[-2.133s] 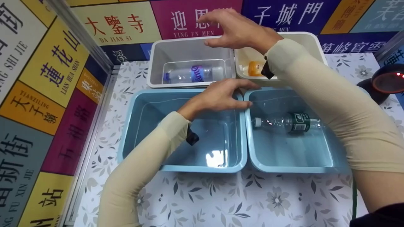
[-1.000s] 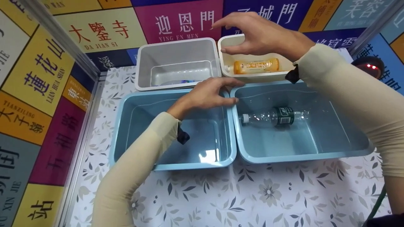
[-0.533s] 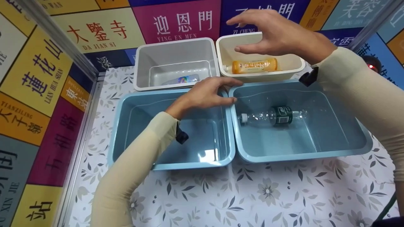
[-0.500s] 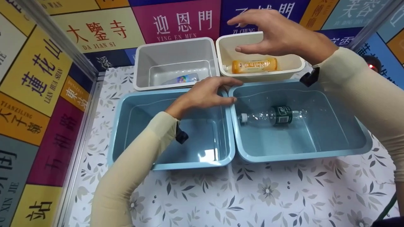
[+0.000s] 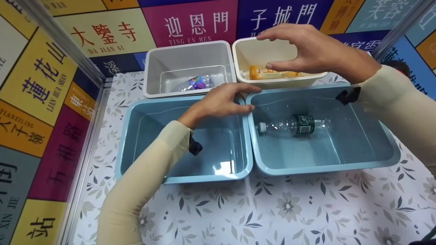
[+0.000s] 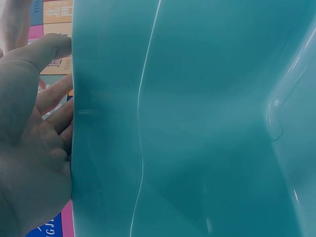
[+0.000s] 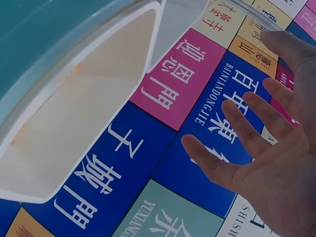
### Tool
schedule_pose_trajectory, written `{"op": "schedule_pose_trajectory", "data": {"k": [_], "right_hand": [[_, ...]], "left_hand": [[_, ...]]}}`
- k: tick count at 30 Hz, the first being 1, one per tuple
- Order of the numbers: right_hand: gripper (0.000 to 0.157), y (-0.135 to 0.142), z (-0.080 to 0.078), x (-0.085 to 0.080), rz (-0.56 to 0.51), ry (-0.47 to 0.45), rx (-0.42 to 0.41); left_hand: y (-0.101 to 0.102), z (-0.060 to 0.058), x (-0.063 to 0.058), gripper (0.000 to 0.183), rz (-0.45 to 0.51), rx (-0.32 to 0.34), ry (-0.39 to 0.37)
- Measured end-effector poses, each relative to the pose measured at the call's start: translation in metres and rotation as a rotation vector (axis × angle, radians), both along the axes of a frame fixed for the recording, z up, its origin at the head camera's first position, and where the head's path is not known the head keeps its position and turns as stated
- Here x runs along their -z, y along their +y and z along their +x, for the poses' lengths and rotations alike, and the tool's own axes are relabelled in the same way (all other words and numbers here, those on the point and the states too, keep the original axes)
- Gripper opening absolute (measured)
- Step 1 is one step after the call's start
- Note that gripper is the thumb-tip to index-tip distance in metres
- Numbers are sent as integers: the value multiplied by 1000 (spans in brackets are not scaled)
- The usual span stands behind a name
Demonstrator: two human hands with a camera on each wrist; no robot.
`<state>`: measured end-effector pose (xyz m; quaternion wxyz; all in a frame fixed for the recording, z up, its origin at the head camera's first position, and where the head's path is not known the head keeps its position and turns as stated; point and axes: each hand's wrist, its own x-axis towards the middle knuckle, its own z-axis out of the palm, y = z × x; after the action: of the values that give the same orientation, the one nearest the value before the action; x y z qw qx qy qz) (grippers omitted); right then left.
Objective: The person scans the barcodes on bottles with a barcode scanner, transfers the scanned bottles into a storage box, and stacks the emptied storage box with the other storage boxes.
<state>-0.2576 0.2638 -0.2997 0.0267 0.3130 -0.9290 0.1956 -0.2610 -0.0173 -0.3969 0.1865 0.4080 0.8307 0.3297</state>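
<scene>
My left hand [image 5: 221, 102] hovers at the back of the two blue bins, its thumb and fingers spread around the place where their rims meet, holding nothing. The left wrist view shows its fingers beside the teal bin wall [image 6: 197, 123]. My right hand [image 5: 313, 51] is raised over the cream bin [image 5: 279, 81], fingers apart and thumb extended, with nothing in it. Below its thumb lies an orange-labelled bottle [image 5: 259, 72], partly covered by the hand. A clear bottle with a purple label [image 5: 197, 82] lies in the grey bin [image 5: 189, 51], its lower side hidden by the front rim.
A clear bottle with a green label [image 5: 303, 124] lies in the right blue bin [image 5: 327, 168]. The left blue bin [image 5: 207, 179] stands beside it. All bins rest on a flower-patterned tabletop [image 5: 259, 214]. Colourful sign panels [image 5: 190, 23] wall in the back and left.
My right hand has moved right and latterly dipped, while the left stays at the bin rims. The purple-labelled bottle has shifted in its bin. The head view has also shifted.
</scene>
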Motion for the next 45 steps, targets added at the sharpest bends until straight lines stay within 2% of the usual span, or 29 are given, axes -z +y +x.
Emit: {"op": "schedule_pose_trajectory", "data": {"k": [4,11,20,26,35,40,45], "right_hand": [[71,9,8,1,-6,23,-6],[72,26,21,4,-18,17,33],[74,46,33,18,-12,38,10],[73,57,43,25,-8,44,29],[71,64,52,33,-23,28,20],[65,67,56,35,10,27,19],[64,68,60,39,47,-29,24]], "left_hand": [[1,0,0,59,0,-3,5],[1,1,0,59,4,-10,5],[1,2,-1,60,10,-11,-7],[1,2,1,60,28,-6,2],[0,0,2,59,45,6,23],[0,1,3,58,37,1,29],[-1,1,2,58,28,-5,11]]}}
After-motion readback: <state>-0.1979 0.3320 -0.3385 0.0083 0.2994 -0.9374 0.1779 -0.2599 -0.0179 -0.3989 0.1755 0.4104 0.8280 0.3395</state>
